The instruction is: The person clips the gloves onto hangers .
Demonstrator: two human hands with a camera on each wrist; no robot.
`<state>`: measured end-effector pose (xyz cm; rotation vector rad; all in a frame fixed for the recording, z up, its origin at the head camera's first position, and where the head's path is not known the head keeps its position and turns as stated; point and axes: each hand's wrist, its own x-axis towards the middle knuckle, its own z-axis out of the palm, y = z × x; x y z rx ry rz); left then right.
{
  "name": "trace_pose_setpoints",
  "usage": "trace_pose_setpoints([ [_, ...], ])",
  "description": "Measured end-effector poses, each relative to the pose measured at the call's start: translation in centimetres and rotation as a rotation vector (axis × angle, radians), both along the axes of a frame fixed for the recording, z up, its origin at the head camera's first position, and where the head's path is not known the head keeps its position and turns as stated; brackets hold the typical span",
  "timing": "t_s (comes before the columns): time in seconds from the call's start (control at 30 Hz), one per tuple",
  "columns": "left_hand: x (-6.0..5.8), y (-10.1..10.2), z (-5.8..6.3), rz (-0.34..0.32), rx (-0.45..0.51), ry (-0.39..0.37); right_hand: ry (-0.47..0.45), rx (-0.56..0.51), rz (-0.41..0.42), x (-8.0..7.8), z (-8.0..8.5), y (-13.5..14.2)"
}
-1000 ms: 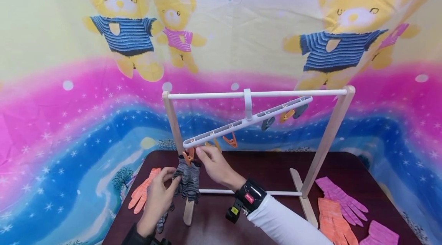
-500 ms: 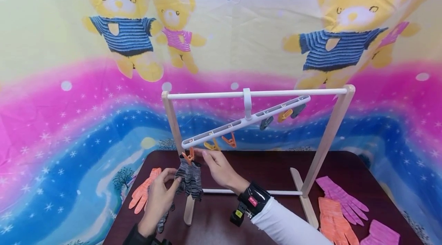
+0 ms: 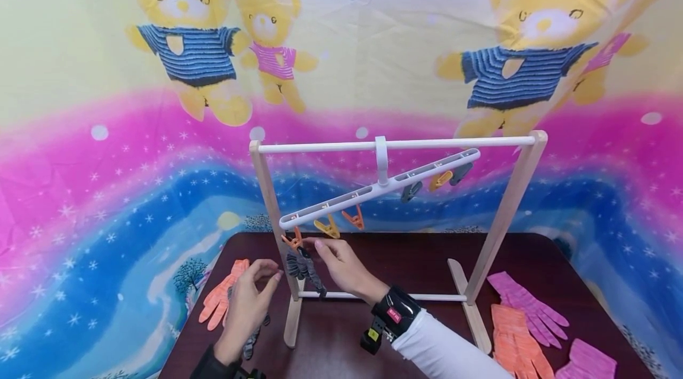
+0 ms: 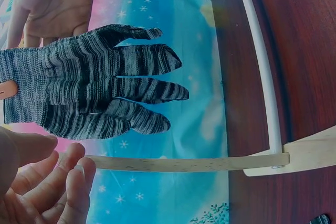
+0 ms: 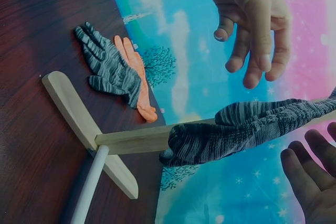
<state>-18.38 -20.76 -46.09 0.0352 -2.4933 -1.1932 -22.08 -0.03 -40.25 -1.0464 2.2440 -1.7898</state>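
A black-and-grey striped knit glove (image 4: 84, 82) hangs by its cuff from an orange clip (image 3: 292, 241) at the low left end of a white clip hanger (image 3: 381, 189). In the head view the glove is turned nearly edge-on. My left hand (image 3: 249, 296) is just left of it, fingers loosely bent and apart from the cloth. On the other side, my right hand (image 3: 341, 263) has its fingers extended beside the cuff, close under the clip. The right wrist view shows the glove (image 5: 231, 129) between both hands, its fingers pointing down.
A wooden stand (image 3: 504, 213) carries the tilted hanger on its white top rod (image 3: 459, 143). Other clips, yellow (image 3: 327, 226), orange (image 3: 353, 217) and grey (image 3: 411, 191), hang unloaded. Orange (image 3: 520, 337) and pink gloves (image 3: 528, 308) lie right; another striped glove (image 5: 110, 66) overlaps an orange one (image 5: 147, 108) left.
My left fingers have let go of the striped glove, which has turned edge-on and swings from its clip. My right hand has shifted slightly right and down, away from the clip.
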Motion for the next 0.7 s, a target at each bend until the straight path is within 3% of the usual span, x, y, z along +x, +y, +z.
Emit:
trace_pose_setpoints([
  [0.27, 0.2, -0.2, -0.3, -0.011, 0.035, -0.004, 0.02, -0.021, -0.036, -1.7, -3.3, -0.1],
  [0.47, 0.5, -0.6, -0.9, -0.029, 0.077, -0.061, 0.097, 0.041, -0.107, -1.8, -4.1, 0.4],
  [0.7, 0.9, -0.6, -1.4, -0.011, 0.049, -0.1, 0.153, 0.099, -0.163, -1.4, -5.2, 1.3],
])
